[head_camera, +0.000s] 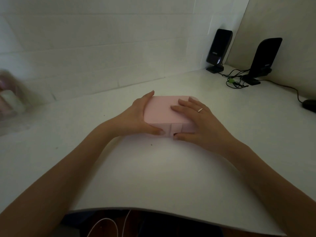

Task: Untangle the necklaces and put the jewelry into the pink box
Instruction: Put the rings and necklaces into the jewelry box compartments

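The pink box sits closed on the white desk, held between both hands. The left hand wraps its left end, fingers along the side and thumb on the front face. The right hand, a ring on one finger, lies with fingers fairly straight over the lid and thumb against the front. Beyond the right hand stand two black speakers, their cables bundled; the near one's small logo is too blurred to read. Far right of that hand lies a dark mouse.
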The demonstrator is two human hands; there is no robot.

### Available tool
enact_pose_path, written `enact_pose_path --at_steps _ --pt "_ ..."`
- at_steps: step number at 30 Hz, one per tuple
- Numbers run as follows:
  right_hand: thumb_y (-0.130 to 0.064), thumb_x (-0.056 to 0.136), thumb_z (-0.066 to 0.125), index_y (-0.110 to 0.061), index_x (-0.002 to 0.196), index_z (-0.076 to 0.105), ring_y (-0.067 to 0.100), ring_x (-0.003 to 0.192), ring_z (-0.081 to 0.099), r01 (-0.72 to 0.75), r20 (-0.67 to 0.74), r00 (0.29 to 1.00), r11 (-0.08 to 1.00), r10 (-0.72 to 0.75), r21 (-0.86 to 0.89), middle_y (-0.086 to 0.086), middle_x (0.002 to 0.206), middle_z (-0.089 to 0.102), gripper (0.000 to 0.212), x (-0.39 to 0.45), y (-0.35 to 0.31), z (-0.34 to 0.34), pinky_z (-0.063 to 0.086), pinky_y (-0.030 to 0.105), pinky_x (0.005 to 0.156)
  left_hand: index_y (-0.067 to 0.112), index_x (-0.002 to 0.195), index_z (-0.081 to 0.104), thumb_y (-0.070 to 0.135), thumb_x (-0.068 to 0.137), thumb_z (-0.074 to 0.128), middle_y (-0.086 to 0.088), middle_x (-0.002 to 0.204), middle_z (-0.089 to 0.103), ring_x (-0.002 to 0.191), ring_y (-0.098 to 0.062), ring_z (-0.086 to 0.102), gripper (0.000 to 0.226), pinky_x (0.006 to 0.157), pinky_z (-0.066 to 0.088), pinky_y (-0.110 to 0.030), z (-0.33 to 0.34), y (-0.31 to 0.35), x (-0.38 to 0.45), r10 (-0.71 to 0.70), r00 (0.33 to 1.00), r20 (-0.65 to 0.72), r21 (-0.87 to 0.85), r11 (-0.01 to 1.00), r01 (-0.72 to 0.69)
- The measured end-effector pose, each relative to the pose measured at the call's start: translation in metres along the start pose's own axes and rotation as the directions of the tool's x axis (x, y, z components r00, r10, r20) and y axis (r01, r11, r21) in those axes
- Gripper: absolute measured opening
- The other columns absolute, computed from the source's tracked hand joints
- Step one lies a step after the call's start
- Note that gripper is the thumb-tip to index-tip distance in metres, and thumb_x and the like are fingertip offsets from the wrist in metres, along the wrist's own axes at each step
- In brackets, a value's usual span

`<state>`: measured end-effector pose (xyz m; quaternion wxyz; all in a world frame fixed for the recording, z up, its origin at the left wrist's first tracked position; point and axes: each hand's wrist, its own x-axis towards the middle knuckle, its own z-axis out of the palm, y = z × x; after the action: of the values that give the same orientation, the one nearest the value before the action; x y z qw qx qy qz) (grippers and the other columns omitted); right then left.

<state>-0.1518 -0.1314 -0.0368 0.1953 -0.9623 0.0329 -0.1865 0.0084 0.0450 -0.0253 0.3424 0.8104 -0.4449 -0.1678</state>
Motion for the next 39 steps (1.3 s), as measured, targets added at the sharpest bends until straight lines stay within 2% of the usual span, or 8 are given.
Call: enact_pose_path --at_steps 16,18,22,25,28,31,34,39 --pt "-0.034 0.072 0.08 -0.036 0.139 0.044 0.009 0.143 0.019 -0.102 -0.069 0.992 0.995 0.103 0.009 -0.017 0.147 0.036 0.076 -0.001 -0.015 0.008 0.016 0.019 0.112 0.039 0.149 0.011 0.049 0.041 0.082 0.008 0.147 0.024 0.123 -0.001 0.026 0.13 0.101 0.022 -0.019 0.0 -0.003 0.005 0.022 0.999 0.023 -0.002 1.0 -0.022" --pt "-0.036 0.068 0.083 -0.036 0.137 0.046 0.008 0.14 0.025 -0.039 -0.059 0.997 0.994 0.045 0.107 -0.015 0.146 0.036 0.078 0.001 -0.009 0.003 0.021 0.023 0.116 0.037 0.15 0.013 0.045 0.044 0.082 0.008 0.145 0.024 0.122 -0.001 0.026 0.127 0.1 0.023 -0.019 0.001 -0.003 0.005 0.024 1.0 0.01 -0.01 1.0 -0.023" --pt "-0.029 0.072 0.082 -0.048 0.139 0.031 -0.021 0.131 0.011 -0.107 -0.14 0.974 0.91 0.176 0.4 -0.019 0.153 0.012 0.086 0.005 -0.001 -0.007 0.023 0.0 0.099 0.032 0.149 0.019 0.038 0.049 0.09 0.01 0.14 0.026 0.122 -0.001 0.027 0.123 0.101 0.022 -0.019 -0.003 -0.003 0.001 0.027 0.999 -0.026 -0.021 0.999 -0.027" --pt "-0.033 0.083 0.07 -0.046 0.137 0.04 0.003 0.128 0.04 -0.223 -0.113 0.951 0.89 0.289 0.399 -0.007 0.148 0.038 0.063 0.004 -0.004 0.011 0.038 0.013 0.097 0.035 0.145 0.025 0.04 0.053 0.09 0.006 0.141 0.027 0.126 -0.008 0.03 0.113 0.102 0.023 -0.02 -0.012 -0.009 -0.004 -0.014 0.998 -0.053 -0.027 1.0 0.012" --pt "-0.032 0.089 0.064 -0.04 0.138 0.046 0.021 0.119 0.053 -0.229 -0.091 0.959 0.923 0.268 0.308 0.006 0.133 0.057 0.053 0.023 -0.014 0.03 0.038 0.023 0.101 0.034 0.148 0.024 0.052 0.059 0.077 -0.011 0.157 0.008 0.146 -0.023 0.005 0.105 0.116 0.012 -0.03 -0.02 -0.014 -0.018 -0.046 0.989 -0.143 0.178 0.981 0.072" --pt "-0.027 0.089 0.065 -0.03 0.139 0.046 0.026 0.13 0.046 -0.177 -0.056 0.977 0.932 0.204 0.317 0.01 0.139 0.053 0.053 0.063 -0.036 0.051 0.032 0.028 0.108 0.023 0.153 0.007 0.055 0.087 0.051 -0.011 0.16 -0.012 0.147 -0.022 -0.014 0.085 0.118 -0.009 -0.043 -0.022 -0.022 -0.036 0.05 0.977 -0.209 0.624 0.776 0.094" --pt "-0.024 0.09 0.065 -0.024 0.14 0.047 0.029 0.13 0.047 -0.106 -0.014 0.993 0.923 0.12 0.37 0.012 0.137 0.054 0.053 0.1 -0.067 0.079 0.034 0.032 0.108 0.015 0.153 0.011 0.069 0.082 0.008 -0.012 0.16 0.01 0.148 -0.023 0.004 0.089 0.113 -0.016 -0.046 -0.036 -0.043 -0.053 -0.009 0.946 -0.324 0.683 0.69 0.24" --pt "-0.026 0.089 0.065 -0.021 0.139 0.048 0.029 0.128 0.048 -0.045 0.008 0.999 0.903 0.046 0.428 0.017 0.136 0.054 0.053 0.141 -0.114 0.118 0.033 0.026 0.107 -0.003 0.129 0.053 0.042 0.087 0.03 -0.03 0.128 0.055 0.12 -0.044 0.053 0.066 0.111 0.022 -0.055 -0.071 -0.088 -0.075 -0.008 0.906 -0.424 0.708 0.62 0.337"
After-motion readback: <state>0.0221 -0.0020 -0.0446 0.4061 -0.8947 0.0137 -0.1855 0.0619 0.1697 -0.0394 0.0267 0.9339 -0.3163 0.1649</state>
